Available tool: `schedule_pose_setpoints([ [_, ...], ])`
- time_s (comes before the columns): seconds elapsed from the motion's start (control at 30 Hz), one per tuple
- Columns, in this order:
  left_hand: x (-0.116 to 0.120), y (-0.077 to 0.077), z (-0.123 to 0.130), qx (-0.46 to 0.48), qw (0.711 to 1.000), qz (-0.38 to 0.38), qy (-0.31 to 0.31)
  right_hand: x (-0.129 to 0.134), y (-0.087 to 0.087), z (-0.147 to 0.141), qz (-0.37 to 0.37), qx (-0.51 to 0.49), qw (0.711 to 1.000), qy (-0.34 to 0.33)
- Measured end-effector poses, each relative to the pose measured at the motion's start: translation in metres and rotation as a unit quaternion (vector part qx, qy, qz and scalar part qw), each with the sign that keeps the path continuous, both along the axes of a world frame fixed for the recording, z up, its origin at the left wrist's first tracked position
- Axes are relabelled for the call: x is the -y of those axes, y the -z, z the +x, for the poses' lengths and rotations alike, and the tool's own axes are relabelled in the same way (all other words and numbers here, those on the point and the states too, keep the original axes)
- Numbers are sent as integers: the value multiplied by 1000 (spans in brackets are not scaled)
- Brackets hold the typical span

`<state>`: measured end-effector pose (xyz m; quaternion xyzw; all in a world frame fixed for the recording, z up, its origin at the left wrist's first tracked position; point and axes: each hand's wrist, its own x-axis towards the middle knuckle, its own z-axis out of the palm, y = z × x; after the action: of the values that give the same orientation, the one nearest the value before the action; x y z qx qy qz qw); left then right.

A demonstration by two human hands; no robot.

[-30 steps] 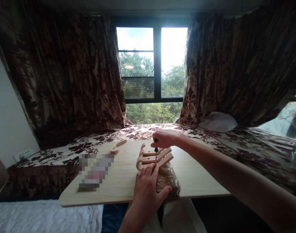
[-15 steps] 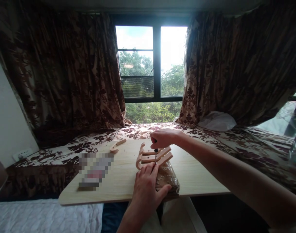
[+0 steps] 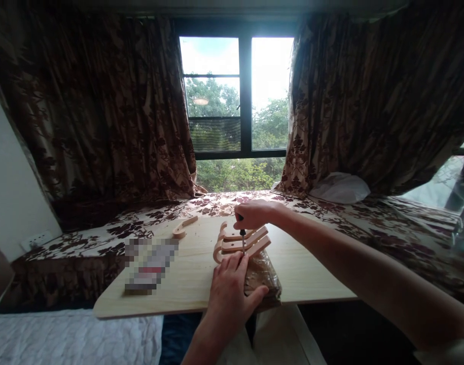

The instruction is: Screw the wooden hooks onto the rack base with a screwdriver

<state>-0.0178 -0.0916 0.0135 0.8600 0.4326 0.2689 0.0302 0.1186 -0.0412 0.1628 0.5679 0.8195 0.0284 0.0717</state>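
My right hand (image 3: 253, 215) is closed round the dark handle of a screwdriver (image 3: 243, 239), which stands upright with its tip down at the curved wooden pieces (image 3: 235, 245). These pieces lie side by side on a brown package in clear wrap (image 3: 265, 276). My left hand (image 3: 232, 289) rests on the near end of the wood and on the package, thumb spread to the right and fingertips beside the screwdriver's tip. What the tip touches is too small to tell.
A separate curved wooden piece (image 3: 185, 227) lies at the back left of the pale table (image 3: 117, 305). A pixelated flat object (image 3: 151, 268) is in front of it. Behind the table are a patterned cloth (image 3: 133, 223) and a white bag (image 3: 341, 187).
My right hand has shifted very slightly left, and the screwdriver's handle now leans a little differently. My left hand stays on the wood and package. The whole view has moved slightly.
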Motion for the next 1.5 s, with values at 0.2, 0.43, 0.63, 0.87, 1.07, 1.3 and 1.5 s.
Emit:
schedule_pose_setpoints([
  [0.2,-1,2,-1,2,1000,4,3,0,4,-4,17,-14,999,-34],
  [0.43,-1,3,-1,3,1000,12,4,-5,7,-7,50,8,999,20],
  [0.63,-2,4,-1,4,1000,12,5,5,-1,-5,53,22,998,-21],
  [0.87,-1,4,-1,3,1000,12,9,-3,2,-6,53,29,998,-1],
  [1.07,-2,5,-2,8,1000,17,8,3,-7,-11,13,25,998,-52],
  [1.3,-2,5,0,6,1000,14,9,-3,4,-5,35,13,999,-15],
  [1.5,-2,5,-2,4,1000,16,7,0,-3,-3,23,6,999,-35],
])
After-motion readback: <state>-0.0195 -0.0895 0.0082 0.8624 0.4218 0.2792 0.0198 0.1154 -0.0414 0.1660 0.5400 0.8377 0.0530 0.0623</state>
